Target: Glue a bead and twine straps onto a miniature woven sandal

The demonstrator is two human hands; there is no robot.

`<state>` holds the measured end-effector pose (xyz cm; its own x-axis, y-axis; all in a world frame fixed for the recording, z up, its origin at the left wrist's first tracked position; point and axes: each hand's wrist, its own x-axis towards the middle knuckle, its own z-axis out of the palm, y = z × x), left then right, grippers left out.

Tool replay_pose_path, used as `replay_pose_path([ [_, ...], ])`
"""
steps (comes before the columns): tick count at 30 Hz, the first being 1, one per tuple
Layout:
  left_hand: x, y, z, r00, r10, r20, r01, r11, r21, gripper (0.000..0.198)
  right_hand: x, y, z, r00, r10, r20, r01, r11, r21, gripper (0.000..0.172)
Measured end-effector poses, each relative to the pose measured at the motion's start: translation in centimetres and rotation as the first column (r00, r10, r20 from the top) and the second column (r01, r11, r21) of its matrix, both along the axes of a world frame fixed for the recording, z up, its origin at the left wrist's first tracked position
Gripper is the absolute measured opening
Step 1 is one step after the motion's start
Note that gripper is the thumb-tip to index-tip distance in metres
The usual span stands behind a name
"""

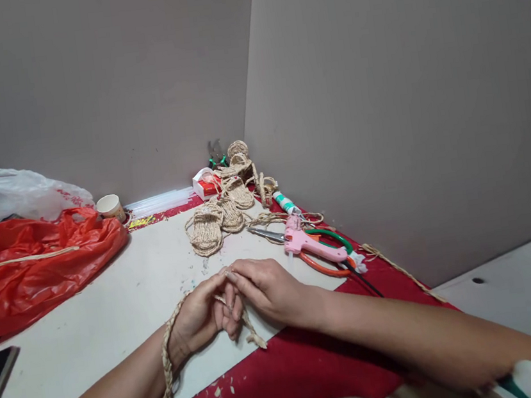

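My left hand [206, 313] and my right hand [269, 289] meet over the white board. Both are closed on a braided straw cord [167, 356], fingertips touching at the top. One stretch of the cord drapes over my left wrist and hangs beside the forearm. Its short frayed end pokes out below the fingers. The part between my fingers is mostly hidden. Beyond the hands lie several small woven straw slippers [205, 231]. To the right, a pink glue gun [307, 240] rests on scissors [332, 271] with orange and green handles.
A red plastic bag [46, 265], a white plastic bag [22, 190] and a paper cup [110, 207] are at the left. Clear glue sticks [162, 202], a red-and-white box [205, 184], green-handled pliers [216, 154] and a tube [286, 203] line the back. Grey panels enclose the corner.
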<state>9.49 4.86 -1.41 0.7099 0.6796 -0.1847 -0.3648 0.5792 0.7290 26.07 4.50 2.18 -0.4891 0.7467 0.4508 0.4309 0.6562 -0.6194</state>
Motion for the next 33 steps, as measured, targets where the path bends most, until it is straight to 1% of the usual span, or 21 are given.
replay_pose_path([
  [3, -0.2, 0.4, -0.3, 1.0, -0.002, 0.015, 0.003, 0.999, -0.04, 0.049, -0.6, 0.6, -0.3, 0.999, -0.038, 0.028, 0.036, 0.996, 0.087, 0.025],
  [6, -0.3, 0.6, -0.3, 0.999, -0.012, 0.03, 0.014, 0.998, -0.064, 0.051, -1.0, 1.4, -0.6, 0.996, -0.08, 0.032, 0.074, 0.984, 0.161, 0.023],
  [8, -0.3, 0.5, -0.1, 0.998, -0.038, 0.04, 0.04, 0.997, -0.06, 0.052, -1.0, 2.0, -0.7, 0.988, -0.151, 0.014, 0.145, 0.97, 0.196, 0.024],
  [10, -0.3, 0.4, 0.0, 0.997, -0.059, 0.041, 0.061, 0.997, -0.052, 0.051, -0.7, 2.4, -0.7, 0.977, -0.212, -0.018, 0.212, 0.957, 0.196, 0.024],
  [12, -0.3, 0.4, 0.1, 0.997, -0.068, 0.042, 0.07, 0.996, -0.055, 0.05, -0.5, 2.4, -0.6, 0.979, -0.197, -0.054, 0.203, 0.964, 0.172, 0.023],
  [16, -0.3, 0.6, -0.1, 0.997, -0.057, 0.046, 0.059, 0.996, -0.061, 0.049, -0.1, 1.9, -0.6, 0.987, -0.071, -0.141, 0.08, 0.995, 0.06, 0.017],
  [19, -0.4, 0.7, -0.3, 0.997, -0.051, 0.051, 0.055, 0.996, -0.065, 0.046, -0.1, 1.5, -0.5, 0.979, -0.064, -0.195, 0.058, 0.998, -0.035, 0.02],
  [22, -0.4, 0.8, -0.5, 0.997, -0.049, 0.063, 0.053, 0.996, -0.07, 0.045, 0.1, 1.5, -0.1, 0.982, -0.038, -0.184, 0.018, 0.994, -0.108, 0.02],
  [25, -0.5, 0.8, -0.5, 0.997, -0.041, 0.063, 0.046, 0.996, -0.079, 0.045, 0.2, 1.6, 0.4, 0.985, -0.003, -0.17, -0.02, 0.99, -0.136, 0.019],
  [30, -0.5, 0.8, -0.2, 0.998, -0.022, 0.061, 0.027, 0.996, -0.089, 0.043, 0.1, 1.8, 0.4, 0.988, 0.004, -0.154, -0.027, 0.989, -0.148, 0.019],
  [33, -0.6, 0.8, -0.1, 0.998, -0.021, 0.057, 0.027, 0.995, -0.098, 0.043, 0.1, 2.0, 0.4, 0.984, -0.01, -0.177, -0.03, 0.975, -0.22, 0.018],
])
